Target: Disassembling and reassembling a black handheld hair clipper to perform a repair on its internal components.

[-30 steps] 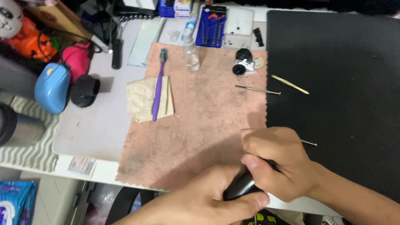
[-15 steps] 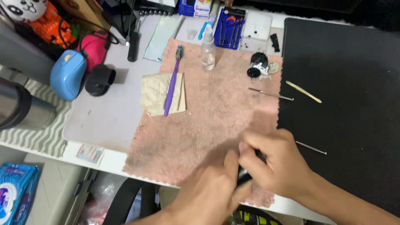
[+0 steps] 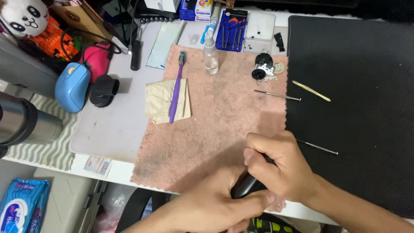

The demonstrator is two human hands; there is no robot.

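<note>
Gripping a black object [image 3: 246,184] at the near edge of the pink cloth [image 3: 215,125], both the left hand [image 3: 215,209] and right hand [image 3: 278,170] are closed around it. Being held beyond the table edge, it could be dropped if twisted hard.

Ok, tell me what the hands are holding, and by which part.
Both hands grip one small black object. The left hand wraps its lower end, and the right hand covers its upper end. What it is cannot be told.

White desk [image 3: 123,170]; pink cloth [image 3: 224,125]; black mat [image 3: 358,86]
</note>
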